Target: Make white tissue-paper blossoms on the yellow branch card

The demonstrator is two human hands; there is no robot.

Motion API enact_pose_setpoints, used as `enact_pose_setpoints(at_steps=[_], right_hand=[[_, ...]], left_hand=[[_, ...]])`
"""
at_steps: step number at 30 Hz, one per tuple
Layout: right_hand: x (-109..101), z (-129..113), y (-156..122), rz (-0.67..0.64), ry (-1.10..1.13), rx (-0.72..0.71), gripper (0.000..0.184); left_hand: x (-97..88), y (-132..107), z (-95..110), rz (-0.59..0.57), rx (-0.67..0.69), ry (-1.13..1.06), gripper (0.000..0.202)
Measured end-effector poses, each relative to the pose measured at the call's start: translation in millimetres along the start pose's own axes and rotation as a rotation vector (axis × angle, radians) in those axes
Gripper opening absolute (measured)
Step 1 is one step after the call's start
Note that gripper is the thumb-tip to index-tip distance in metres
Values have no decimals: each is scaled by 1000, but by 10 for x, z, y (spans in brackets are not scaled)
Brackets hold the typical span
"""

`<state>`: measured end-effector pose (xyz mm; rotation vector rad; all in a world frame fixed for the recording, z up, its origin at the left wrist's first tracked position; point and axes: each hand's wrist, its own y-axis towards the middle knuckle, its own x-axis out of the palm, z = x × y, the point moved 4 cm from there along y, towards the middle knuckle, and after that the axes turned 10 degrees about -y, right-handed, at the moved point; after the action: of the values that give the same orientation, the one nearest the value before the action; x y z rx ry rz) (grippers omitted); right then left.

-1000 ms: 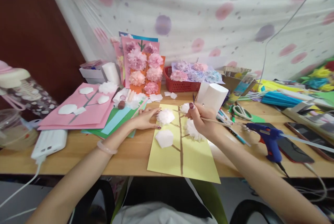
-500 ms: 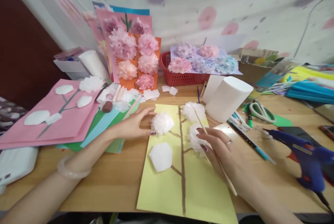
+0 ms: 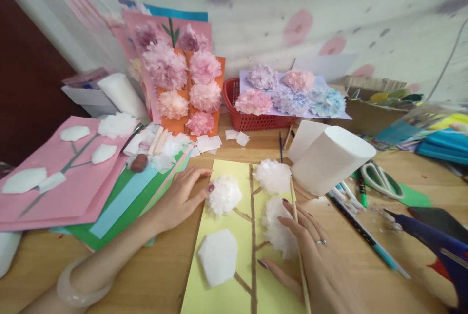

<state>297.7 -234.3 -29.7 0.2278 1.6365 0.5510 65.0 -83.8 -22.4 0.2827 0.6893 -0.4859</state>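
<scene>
A yellow sheet of paper (image 3: 278,284) lies before me, with a brown stem and side branches on it. My left hand (image 3: 179,199) is at its left edge, fingers apart, thumb tip against the upper left white tissue-paper flower (image 3: 224,196). Below that flower is a flat white paper piece (image 3: 218,257). A thin wooden stick (image 3: 302,267) rests among the fingers of my right hand (image 3: 310,241). Those fingers spread over the lower right white flower (image 3: 276,226), partly covering it. Another white flower (image 3: 272,176) sits above, near the stick's upper end.
Pink sheets (image 3: 87,197) with white pieces lie at left beside coloured paper (image 3: 120,211). A white paper roll (image 3: 334,158), scissors (image 3: 380,180), a pencil (image 3: 365,233) and a blue glue gun (image 3: 435,241) are at right. A red basket (image 3: 252,121) and finished flower pictures stand behind.
My right hand has turned and spread its fingers lower over the right-hand flower; the stick now stands more upright. My left hand has shifted slightly left. The view has moved closer to the sheet.
</scene>
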Motion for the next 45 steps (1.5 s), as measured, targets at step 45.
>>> enact_pose_setpoints(at_steps=[45], right_hand=[[-117, 58, -421, 17, -202, 229, 17]], left_hand=[[112, -1316, 232, 238, -245, 450, 89]])
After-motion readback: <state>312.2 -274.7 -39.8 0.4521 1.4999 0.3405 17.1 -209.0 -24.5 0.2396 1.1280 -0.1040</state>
